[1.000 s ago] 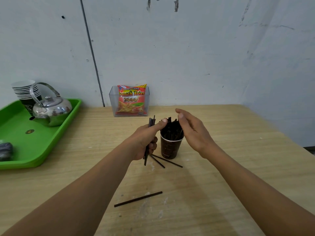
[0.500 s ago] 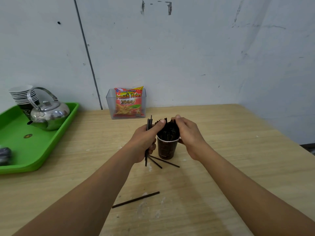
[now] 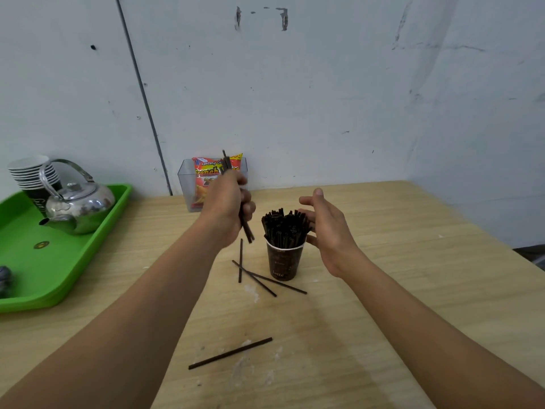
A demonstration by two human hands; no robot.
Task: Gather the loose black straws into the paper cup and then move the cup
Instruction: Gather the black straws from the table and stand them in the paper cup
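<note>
A dark brown paper cup stands upright on the wooden table, packed with black straws. My left hand grips a small bundle of black straws held nearly upright, just left of and above the cup. My right hand hovers open beside the cup's right side, fingers relaxed near the straw tops. Three loose straws lie crossed on the table left of the cup's base. One more loose straw lies nearer to me.
A green tray at the left holds a steel kettle and a stack of paper cups. A clear box with a snack bag stands against the wall behind my left hand.
My left hand lifted its straw bundle up and away from the cup. My right hand came off the straws in the cup and opened beside it.
</note>
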